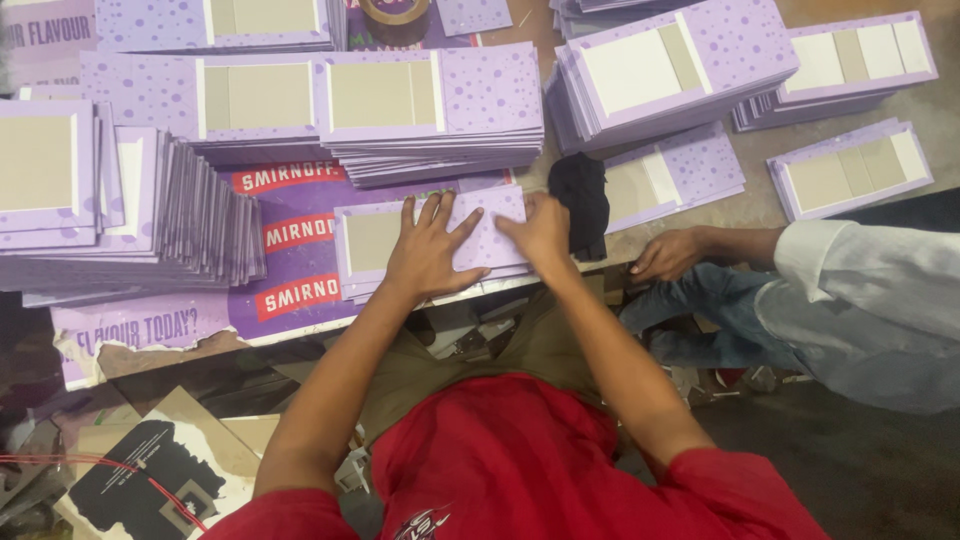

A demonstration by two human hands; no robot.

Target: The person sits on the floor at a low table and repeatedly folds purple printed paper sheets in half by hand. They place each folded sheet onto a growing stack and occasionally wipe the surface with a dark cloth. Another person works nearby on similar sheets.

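Purple card cover (480, 240) — left hand (428, 255) fingers spread flat, right hand (543, 235) fingers hidden.

We are working at a brown table (845, 115) whose bare top shows mostly at the right. A purple printed poster sheet (290, 275) lies flat on its left half, torn along the near edge. Stacks of purple dotted card covers (440, 105) sit on the sheet and on the bare wood. A black cloth (582, 195) lies near the front edge. At the far edge stands what may be a roll of tape (396, 15).
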